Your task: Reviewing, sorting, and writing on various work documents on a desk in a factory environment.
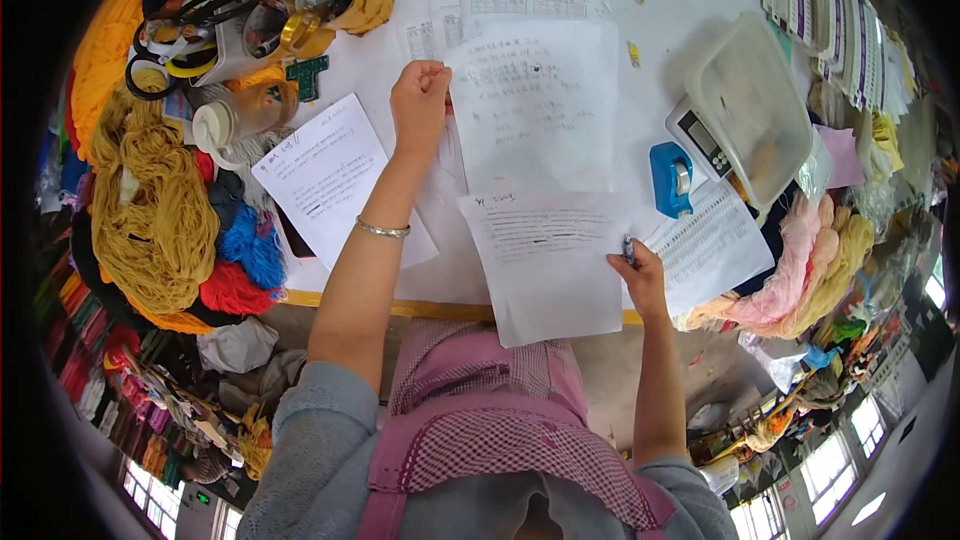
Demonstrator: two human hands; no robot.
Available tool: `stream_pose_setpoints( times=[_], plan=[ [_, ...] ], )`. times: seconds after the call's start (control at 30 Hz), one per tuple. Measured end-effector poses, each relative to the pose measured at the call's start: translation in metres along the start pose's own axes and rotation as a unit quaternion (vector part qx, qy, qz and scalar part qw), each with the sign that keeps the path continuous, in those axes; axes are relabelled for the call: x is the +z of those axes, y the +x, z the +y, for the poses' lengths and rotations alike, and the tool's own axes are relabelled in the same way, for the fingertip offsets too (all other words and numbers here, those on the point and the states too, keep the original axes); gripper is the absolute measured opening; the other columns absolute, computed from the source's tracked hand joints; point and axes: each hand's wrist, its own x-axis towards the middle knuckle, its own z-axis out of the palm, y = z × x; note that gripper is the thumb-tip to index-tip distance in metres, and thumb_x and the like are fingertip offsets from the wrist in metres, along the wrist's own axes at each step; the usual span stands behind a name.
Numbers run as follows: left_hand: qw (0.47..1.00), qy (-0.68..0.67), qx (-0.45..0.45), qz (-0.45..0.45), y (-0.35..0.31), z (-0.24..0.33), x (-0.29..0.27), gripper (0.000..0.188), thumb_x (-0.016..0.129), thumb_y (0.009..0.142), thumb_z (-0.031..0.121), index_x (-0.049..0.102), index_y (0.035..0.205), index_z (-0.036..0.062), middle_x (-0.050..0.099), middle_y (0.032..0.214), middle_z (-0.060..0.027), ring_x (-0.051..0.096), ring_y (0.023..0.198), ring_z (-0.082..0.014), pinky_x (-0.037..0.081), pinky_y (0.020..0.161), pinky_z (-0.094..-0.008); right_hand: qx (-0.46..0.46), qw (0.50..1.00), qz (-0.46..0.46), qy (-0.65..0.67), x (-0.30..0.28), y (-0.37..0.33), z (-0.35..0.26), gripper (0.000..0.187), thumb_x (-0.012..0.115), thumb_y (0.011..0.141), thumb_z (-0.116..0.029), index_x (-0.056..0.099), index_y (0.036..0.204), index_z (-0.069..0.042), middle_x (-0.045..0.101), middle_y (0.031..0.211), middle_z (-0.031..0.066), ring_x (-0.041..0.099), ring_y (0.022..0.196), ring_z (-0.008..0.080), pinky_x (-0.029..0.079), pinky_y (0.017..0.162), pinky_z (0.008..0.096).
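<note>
My left hand (420, 100) is closed in a pinch on the upper left edge of a white handwritten sheet (540, 155). Below that sheet lies another handwritten page (555, 285), its lower end hanging past the table's front edge. My right hand (641, 275) is closed at this page's right edge, with the end of a short, dark pen (628, 248) sticking up from the fingers. Whether those fingers also grip the paper, I cannot tell. Left of my left forearm, a further written sheet (325, 175) rests at a slant.
At right are a blue tape dispenser (671, 180), a scale (697, 135) and a clear plastic tub (750, 105). Yarn skeins (155, 210) crowd the left side, below scissors (165, 65) and a lidded jar (240, 118). Pink yarn (785, 270) lies at the right edge.
</note>
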Motion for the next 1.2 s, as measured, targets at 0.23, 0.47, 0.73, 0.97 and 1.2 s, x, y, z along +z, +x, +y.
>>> stream_pose_setpoints(
  times=[0.23,0.47,0.73,0.97,1.2],
  plan=[
    [1.0,-0.011,0.01,0.007,-0.002,0.0,-0.011,0.017,0.064,0.094,0.013,0.061,0.103,-0.0005,0.067,0.079,-0.0037,0.06,0.062,-0.0088,0.049,0.054,-0.0239,-0.001,1.0,-0.015,-0.005,0.0,-0.001,0.005,0.009,0.069,0.087,0.001,0.061,0.088,-0.001,0.049,0.075,-0.0079,0.04,0.07,0.0032,0.036,0.062,0.0198],
    [0.998,-0.035,0.047,0.023,-0.005,-0.004,-0.02,0.021,0.064,0.095,0.016,0.061,0.106,-0.0004,0.067,0.08,-0.0044,0.061,0.066,-0.0092,0.051,0.059,-0.0235,-0.002,0.999,-0.002,0.04,0.005,-0.003,0.003,0.008,0.07,0.088,0.001,0.064,0.093,-0.001,0.051,0.076,-0.0086,0.041,0.071,0.0028,0.036,0.063,0.0194],
    [0.986,0.105,0.12,0.045,-0.039,-0.008,0.002,0.023,0.07,0.091,0.019,0.062,0.102,0.0008,0.066,0.078,-0.0031,0.058,0.066,-0.0103,0.049,0.066,-0.0255,-0.029,0.999,0.024,0.015,0.008,-0.001,0.011,0.009,0.07,0.088,0.0,0.062,0.09,-0.002,0.049,0.076,-0.009,0.039,0.071,0.0029,0.035,0.063,0.0195],
    [0.969,0.223,0.094,0.046,-0.045,-0.005,-0.005,0.018,0.067,0.091,0.016,0.056,0.092,0.0018,0.058,0.07,-0.007,0.052,0.063,-0.0149,0.045,0.063,-0.0309,-0.043,0.999,0.019,0.014,0.005,0.003,0.008,0.012,0.071,0.088,0.0,0.059,0.086,-0.003,0.045,0.073,-0.0098,0.037,0.069,0.0022,0.032,0.06,0.0198],
    [0.987,0.045,0.112,0.105,-0.025,-0.008,-0.073,0.019,0.064,0.092,0.012,0.066,0.099,-0.005,0.058,0.069,-0.0011,0.045,0.062,-0.0076,0.04,0.059,-0.0276,-0.058,0.99,0.123,0.023,-0.006,0.014,0.014,0.01,0.07,0.091,-0.008,0.061,0.087,-0.007,0.048,0.07,-0.0098,0.039,0.064,0.0018,0.031,0.056,0.0208]
  ],
)
